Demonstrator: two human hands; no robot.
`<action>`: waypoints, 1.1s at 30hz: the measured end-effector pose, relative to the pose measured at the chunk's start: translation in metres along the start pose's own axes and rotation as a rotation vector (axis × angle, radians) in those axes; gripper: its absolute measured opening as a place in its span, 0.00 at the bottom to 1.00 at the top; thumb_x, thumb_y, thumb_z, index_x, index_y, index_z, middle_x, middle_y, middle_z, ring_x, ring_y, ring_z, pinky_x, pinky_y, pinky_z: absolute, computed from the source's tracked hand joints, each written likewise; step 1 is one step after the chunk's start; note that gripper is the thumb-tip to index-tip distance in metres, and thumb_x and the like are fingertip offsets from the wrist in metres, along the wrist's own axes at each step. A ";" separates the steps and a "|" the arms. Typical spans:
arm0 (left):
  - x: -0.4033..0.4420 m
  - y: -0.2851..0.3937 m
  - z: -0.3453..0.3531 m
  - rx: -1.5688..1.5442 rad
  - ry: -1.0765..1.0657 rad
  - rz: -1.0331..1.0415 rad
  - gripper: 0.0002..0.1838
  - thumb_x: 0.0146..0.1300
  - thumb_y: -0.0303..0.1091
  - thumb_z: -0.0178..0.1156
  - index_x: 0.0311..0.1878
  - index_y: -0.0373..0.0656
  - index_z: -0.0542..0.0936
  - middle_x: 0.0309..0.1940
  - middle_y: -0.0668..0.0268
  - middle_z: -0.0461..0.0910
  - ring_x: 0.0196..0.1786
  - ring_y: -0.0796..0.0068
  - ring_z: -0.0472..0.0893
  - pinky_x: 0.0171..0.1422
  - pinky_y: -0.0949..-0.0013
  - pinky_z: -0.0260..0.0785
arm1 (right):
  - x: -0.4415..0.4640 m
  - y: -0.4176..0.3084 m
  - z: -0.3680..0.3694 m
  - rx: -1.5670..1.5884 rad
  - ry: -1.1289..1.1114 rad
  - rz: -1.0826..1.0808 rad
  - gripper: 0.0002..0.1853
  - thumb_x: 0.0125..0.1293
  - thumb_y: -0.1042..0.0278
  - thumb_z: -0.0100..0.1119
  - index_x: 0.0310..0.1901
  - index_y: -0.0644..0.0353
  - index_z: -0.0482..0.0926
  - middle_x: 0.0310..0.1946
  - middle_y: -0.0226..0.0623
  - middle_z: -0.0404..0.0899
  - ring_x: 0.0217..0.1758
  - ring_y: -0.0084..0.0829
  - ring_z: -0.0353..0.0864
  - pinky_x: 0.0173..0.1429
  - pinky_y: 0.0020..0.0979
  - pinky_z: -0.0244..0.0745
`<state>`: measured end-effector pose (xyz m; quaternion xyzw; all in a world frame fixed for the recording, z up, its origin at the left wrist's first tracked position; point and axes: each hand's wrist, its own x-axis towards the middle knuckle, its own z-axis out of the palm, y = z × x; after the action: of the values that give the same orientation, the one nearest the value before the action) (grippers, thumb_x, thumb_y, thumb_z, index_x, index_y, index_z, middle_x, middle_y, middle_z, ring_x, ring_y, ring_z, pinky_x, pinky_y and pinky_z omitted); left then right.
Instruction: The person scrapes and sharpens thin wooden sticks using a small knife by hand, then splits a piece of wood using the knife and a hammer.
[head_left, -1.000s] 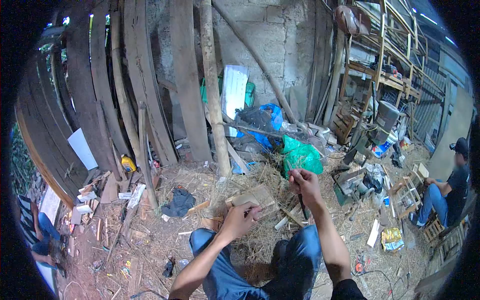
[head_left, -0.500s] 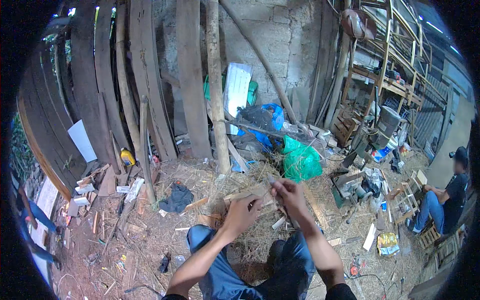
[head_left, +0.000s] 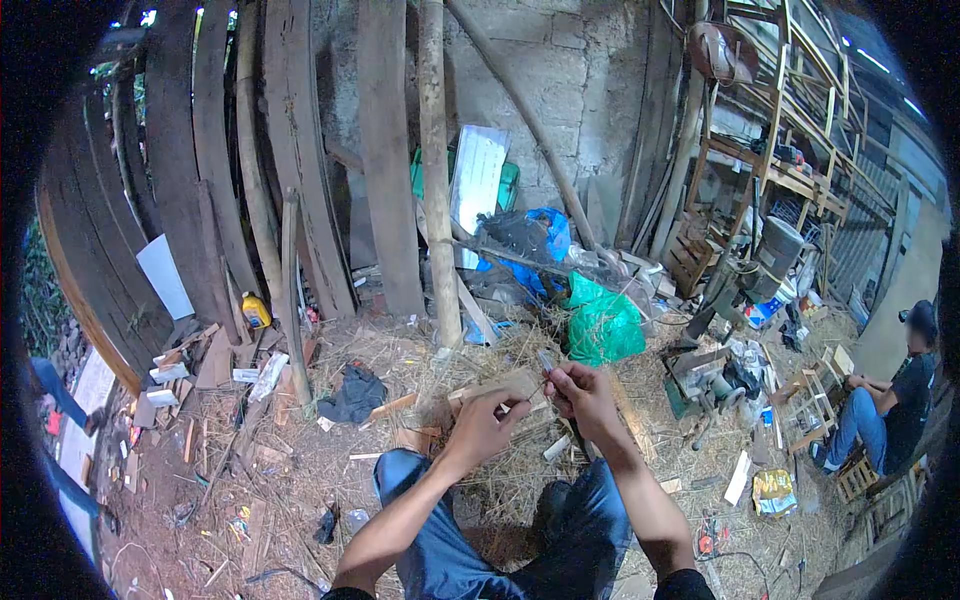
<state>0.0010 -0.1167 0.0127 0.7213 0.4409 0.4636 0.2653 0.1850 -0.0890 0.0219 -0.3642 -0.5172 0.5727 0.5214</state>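
Note:
My left hand (head_left: 487, 432) is closed in a pinch above my knees, and whatever lies between its fingertips is too small to make out. Close by on the right, my right hand (head_left: 585, 398) has its fingers wrapped round a thin knife-like tool (head_left: 546, 362), whose pale tip points up and away from me. A dark part of it shows below the hand. Behind my hands lies a light wooden board (head_left: 512, 382) on the straw-covered ground, partly hidden by my left hand.
A green bag (head_left: 606, 328) lies beyond my right hand, and a dark cloth (head_left: 353, 395) to the left. A seated person (head_left: 895, 400) is at the right beside a wooden frame (head_left: 808, 410). Another person's legs (head_left: 62, 395) show at far left. A wooden pole (head_left: 437, 180) stands ahead.
My right hand has moved left and down, closer to my left hand, with the tool in it. The view has shifted slightly. The legs at far left have changed position.

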 end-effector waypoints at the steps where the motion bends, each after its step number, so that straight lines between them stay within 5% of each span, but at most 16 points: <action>1: 0.000 -0.002 0.000 -0.019 -0.044 -0.021 0.12 0.62 0.36 0.60 0.42 0.37 0.79 0.32 0.56 0.82 0.33 0.66 0.82 0.38 0.67 0.72 | 0.000 -0.001 0.001 -0.009 0.004 -0.009 0.09 0.69 0.66 0.51 0.36 0.62 0.75 0.23 0.25 0.73 0.17 0.13 0.60 0.19 0.18 0.52; 8: -0.003 0.015 0.003 0.180 0.064 0.007 0.07 0.61 0.32 0.59 0.35 0.37 0.78 0.30 0.54 0.80 0.30 0.57 0.80 0.34 0.61 0.71 | -0.008 -0.004 0.011 -0.142 -0.124 0.100 0.13 0.69 0.63 0.52 0.28 0.59 0.74 0.15 0.20 0.62 0.15 0.13 0.55 0.19 0.19 0.47; 10: -0.007 0.011 0.007 0.313 0.189 0.233 0.06 0.60 0.31 0.57 0.34 0.38 0.76 0.28 0.53 0.79 0.30 0.51 0.78 0.33 0.57 0.70 | -0.005 -0.003 0.004 -0.089 -0.154 0.126 0.13 0.69 0.62 0.52 0.28 0.60 0.74 0.14 0.20 0.62 0.15 0.13 0.54 0.19 0.19 0.47; 13: -0.010 0.014 0.006 0.395 0.137 0.202 0.05 0.60 0.30 0.56 0.36 0.39 0.75 0.29 0.53 0.78 0.31 0.49 0.78 0.33 0.54 0.69 | 0.001 0.001 -0.004 -0.057 -0.204 0.190 0.12 0.68 0.61 0.54 0.29 0.58 0.76 0.16 0.21 0.67 0.16 0.14 0.58 0.19 0.19 0.49; 20: -0.009 0.012 0.004 0.462 0.108 0.246 0.04 0.60 0.30 0.56 0.35 0.39 0.73 0.31 0.54 0.78 0.31 0.50 0.78 0.34 0.54 0.69 | 0.012 0.003 -0.025 -0.188 -0.111 0.150 0.13 0.68 0.61 0.54 0.28 0.58 0.77 0.21 0.23 0.71 0.17 0.14 0.59 0.21 0.21 0.52; 23: -0.018 0.004 -0.006 0.397 0.126 0.238 0.06 0.61 0.32 0.55 0.33 0.39 0.73 0.27 0.54 0.77 0.28 0.50 0.77 0.31 0.52 0.68 | 0.026 -0.002 -0.055 -0.124 0.192 -0.052 0.13 0.68 0.61 0.54 0.28 0.59 0.76 0.21 0.23 0.71 0.19 0.13 0.59 0.22 0.20 0.50; 29: -0.011 -0.005 -0.005 0.217 0.027 0.053 0.06 0.59 0.32 0.58 0.32 0.39 0.76 0.26 0.53 0.79 0.30 0.51 0.78 0.33 0.56 0.68 | 0.018 -0.002 -0.056 0.012 0.151 0.014 0.11 0.68 0.61 0.54 0.34 0.60 0.76 0.24 0.23 0.73 0.18 0.14 0.59 0.21 0.19 0.51; 33: 0.009 0.006 0.011 0.142 0.079 0.103 0.07 0.60 0.31 0.59 0.33 0.37 0.76 0.24 0.56 0.79 0.27 0.59 0.79 0.32 0.62 0.69 | 0.001 0.001 -0.005 -0.020 -0.130 0.102 0.09 0.69 0.65 0.51 0.33 0.60 0.74 0.23 0.24 0.72 0.18 0.14 0.59 0.20 0.18 0.50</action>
<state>0.0145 -0.1117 0.0163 0.7413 0.4450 0.4723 0.1714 0.1892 -0.0865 0.0197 -0.3572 -0.5364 0.6159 0.4531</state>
